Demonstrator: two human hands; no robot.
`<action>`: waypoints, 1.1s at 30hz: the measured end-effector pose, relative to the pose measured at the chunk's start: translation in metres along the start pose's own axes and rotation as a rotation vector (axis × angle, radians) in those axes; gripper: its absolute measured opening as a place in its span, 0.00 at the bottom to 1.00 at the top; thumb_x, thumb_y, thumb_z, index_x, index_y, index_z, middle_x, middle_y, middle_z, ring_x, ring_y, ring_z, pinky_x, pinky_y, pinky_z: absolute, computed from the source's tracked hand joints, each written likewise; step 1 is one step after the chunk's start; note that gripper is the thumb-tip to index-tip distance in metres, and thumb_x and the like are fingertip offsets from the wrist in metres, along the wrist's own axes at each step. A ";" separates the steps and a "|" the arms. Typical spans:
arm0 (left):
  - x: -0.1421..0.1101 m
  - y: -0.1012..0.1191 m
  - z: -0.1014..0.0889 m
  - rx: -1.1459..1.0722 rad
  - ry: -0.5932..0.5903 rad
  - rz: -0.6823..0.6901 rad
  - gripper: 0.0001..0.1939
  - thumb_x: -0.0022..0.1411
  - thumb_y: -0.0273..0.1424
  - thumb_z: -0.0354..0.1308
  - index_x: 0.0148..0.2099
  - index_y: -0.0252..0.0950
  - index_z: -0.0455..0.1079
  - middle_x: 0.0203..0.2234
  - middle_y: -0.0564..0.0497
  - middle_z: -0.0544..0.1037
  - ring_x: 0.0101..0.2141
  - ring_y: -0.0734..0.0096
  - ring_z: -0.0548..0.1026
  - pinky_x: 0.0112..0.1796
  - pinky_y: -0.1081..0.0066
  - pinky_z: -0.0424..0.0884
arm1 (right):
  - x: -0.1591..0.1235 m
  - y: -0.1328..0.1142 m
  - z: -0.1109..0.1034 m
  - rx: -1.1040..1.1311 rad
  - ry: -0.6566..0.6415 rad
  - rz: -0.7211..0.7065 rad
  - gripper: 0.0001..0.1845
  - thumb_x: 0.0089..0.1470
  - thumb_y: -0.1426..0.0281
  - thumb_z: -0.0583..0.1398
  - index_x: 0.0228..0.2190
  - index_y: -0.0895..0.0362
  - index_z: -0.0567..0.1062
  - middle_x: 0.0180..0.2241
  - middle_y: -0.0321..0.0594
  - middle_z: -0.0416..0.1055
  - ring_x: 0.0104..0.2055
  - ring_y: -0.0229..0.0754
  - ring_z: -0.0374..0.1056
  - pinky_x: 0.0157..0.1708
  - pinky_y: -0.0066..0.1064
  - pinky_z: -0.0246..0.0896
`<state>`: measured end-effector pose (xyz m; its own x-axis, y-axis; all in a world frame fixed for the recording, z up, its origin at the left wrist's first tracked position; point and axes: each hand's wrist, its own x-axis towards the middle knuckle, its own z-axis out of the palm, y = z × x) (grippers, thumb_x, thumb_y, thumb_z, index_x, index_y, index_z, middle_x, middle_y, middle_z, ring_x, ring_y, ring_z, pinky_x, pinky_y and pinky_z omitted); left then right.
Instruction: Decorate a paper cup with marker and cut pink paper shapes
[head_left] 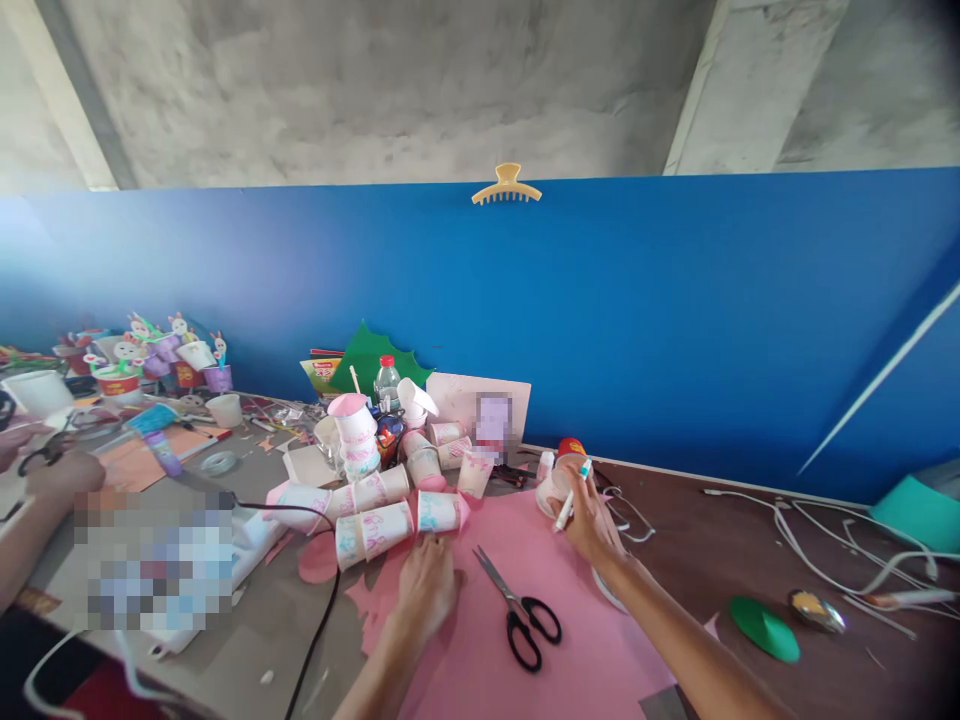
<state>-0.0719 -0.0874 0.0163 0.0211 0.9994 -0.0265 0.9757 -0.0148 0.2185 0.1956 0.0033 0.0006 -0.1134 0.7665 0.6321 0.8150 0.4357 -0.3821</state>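
My right hand [589, 525] is closed around a white marker [573, 497] with a teal end. Just behind it stands a white paper cup [549, 492], partly covered by the fingers; I cannot tell whether they touch it. My left hand [429, 580] rests on the pink sheet [480, 640] with its fingers curled, right at the near side of a paper cup [439, 512] with a pink cone end. What those fingers hold, if anything, is hidden. Black-handled scissors [517, 610] lie on the pink sheet between my hands, blades partly apart.
Decorated paper cups [375, 530] lie left of centre, beside a stack [354, 440]. A black cable [330, 600] crosses the table. White cords [817, 530] and a green cone [765, 628] are on the right. Another person's hand [66, 475] is at far left. A blue partition [637, 300] stands behind.
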 end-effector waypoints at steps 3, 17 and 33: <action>-0.001 -0.003 0.009 0.018 0.074 -0.021 0.24 0.57 0.33 0.53 0.56 0.32 0.65 0.58 0.39 0.65 0.58 0.50 0.62 0.55 0.60 0.59 | 0.001 0.005 0.003 -0.006 -0.001 0.006 0.25 0.57 0.66 0.52 0.56 0.58 0.59 0.53 0.57 0.62 0.41 0.53 0.71 0.37 0.41 0.66; 0.003 0.000 -0.003 -0.007 0.012 -0.038 0.28 0.57 0.36 0.55 0.58 0.31 0.63 0.59 0.39 0.63 0.58 0.49 0.59 0.56 0.61 0.56 | -0.004 0.005 0.011 -0.123 0.059 -0.018 0.28 0.54 0.68 0.56 0.55 0.60 0.61 0.55 0.56 0.64 0.60 0.61 0.55 0.56 0.59 0.48; 0.004 0.005 -0.003 0.007 0.004 0.011 0.16 0.59 0.31 0.51 0.49 0.33 0.68 0.50 0.40 0.70 0.52 0.54 0.66 0.51 0.62 0.60 | -0.059 -0.090 0.003 -0.026 -0.383 0.038 0.28 0.47 0.74 0.59 0.52 0.63 0.67 0.49 0.55 0.70 0.53 0.56 0.64 0.53 0.45 0.58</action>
<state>-0.0682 -0.0838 0.0205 0.0307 0.9993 -0.0202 0.9770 -0.0257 0.2115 0.1269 -0.0794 -0.0040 -0.2827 0.9049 0.3182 0.8363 0.3950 -0.3803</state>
